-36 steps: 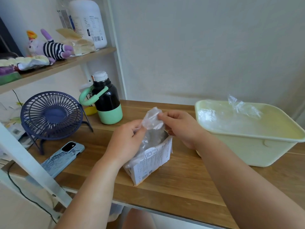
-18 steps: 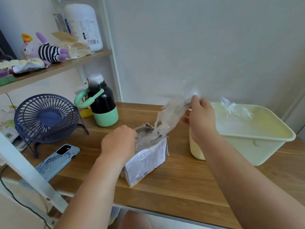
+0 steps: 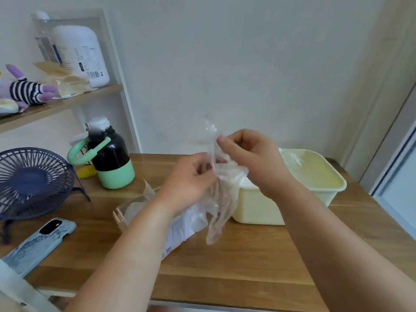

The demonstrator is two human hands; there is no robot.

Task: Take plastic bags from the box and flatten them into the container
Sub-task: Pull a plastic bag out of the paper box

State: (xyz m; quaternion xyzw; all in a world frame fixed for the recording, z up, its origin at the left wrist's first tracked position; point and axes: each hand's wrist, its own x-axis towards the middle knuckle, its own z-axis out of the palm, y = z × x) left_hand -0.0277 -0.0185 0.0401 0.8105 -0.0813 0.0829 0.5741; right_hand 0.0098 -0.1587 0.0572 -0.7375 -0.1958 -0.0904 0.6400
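From the head camera: a person holds a clear plastic bag (image 3: 219,199) above the counter (image 3: 247,266), its long axis hanging nearly upright. The right hand (image 3: 249,158) pinches the bag's top edge between curled fingers. The left hand (image 3: 189,179), just beside it and slightly lower, pinches the same film from the other side. The opened box (image 3: 132,210) lies beneath the left forearm. The pale yellow container (image 3: 258,208) sits just beyond and below the right hand, the nearer of the two, so laying the bag flat likely means carrying it rightward.
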